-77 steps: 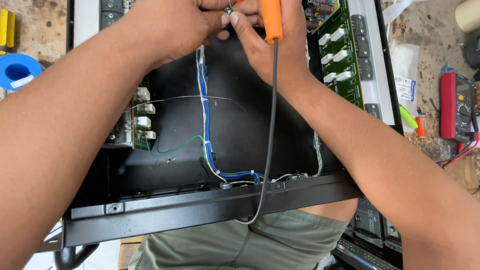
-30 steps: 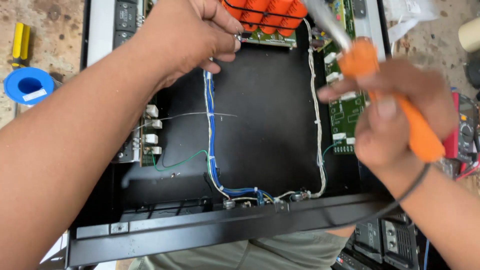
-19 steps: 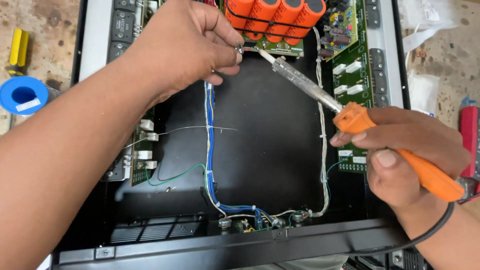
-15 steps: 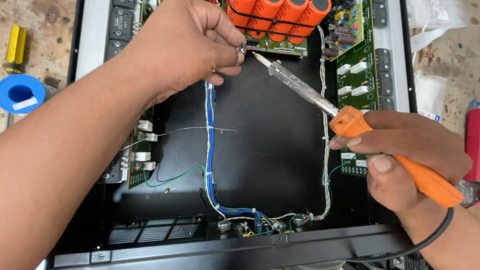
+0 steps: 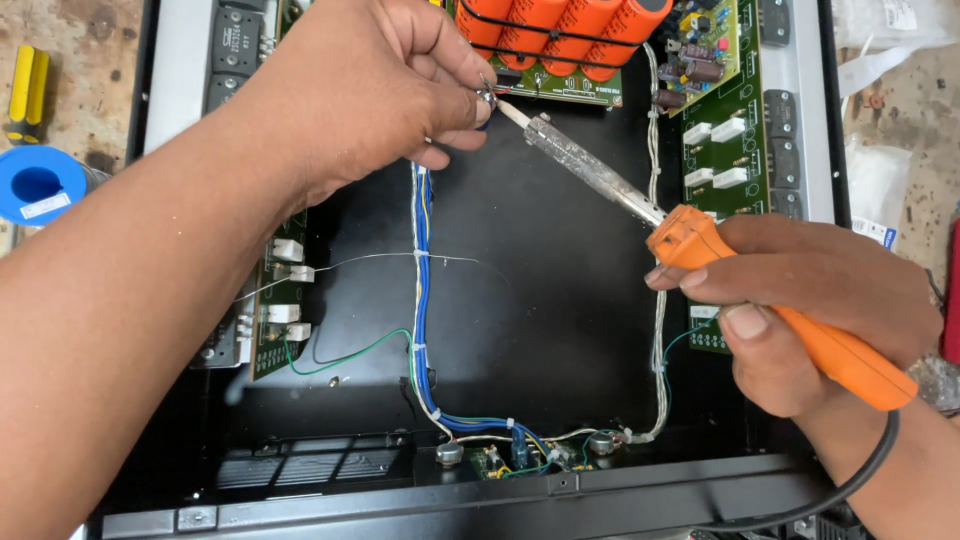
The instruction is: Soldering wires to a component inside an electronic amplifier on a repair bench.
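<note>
Since half a second ago the soldering iron's tip has closed the last gap and now meets the small metal piece pinched in the left hand, while the right hand has barely shifted.

The left hand point(image 5: 370, 90) reaches in from the lower left, forearm slanting across the open black metal chassis point(image 5: 560, 300), knuckles up and fingers curled. Its thumb and forefinger are pinched shut on a small silvery metal piece point(image 5: 487, 96), too small to identify, held just below the row of orange cylindrical capacitors point(image 5: 560, 30).

The right hand point(image 5: 810, 310) comes in from the lower right and grips the orange plastic handle of the soldering iron point(image 5: 700, 250) like a pen, thumb on top and fingers wrapped beneath. The iron's grey, scorched metal shaft slants up and left, its tip touching the silvery piece at the left fingertips. A black cord runs from the handle's rear under the right wrist.

Below the left hand a bundle of blue and white wires point(image 5: 422, 300) runs down the chassis floor to the front edge. A green circuit board point(image 5: 725, 150) stands along the right wall. On the bench at left lie a blue spool point(image 5: 40, 185) and a yellow-handled tool point(image 5: 30, 90).
</note>
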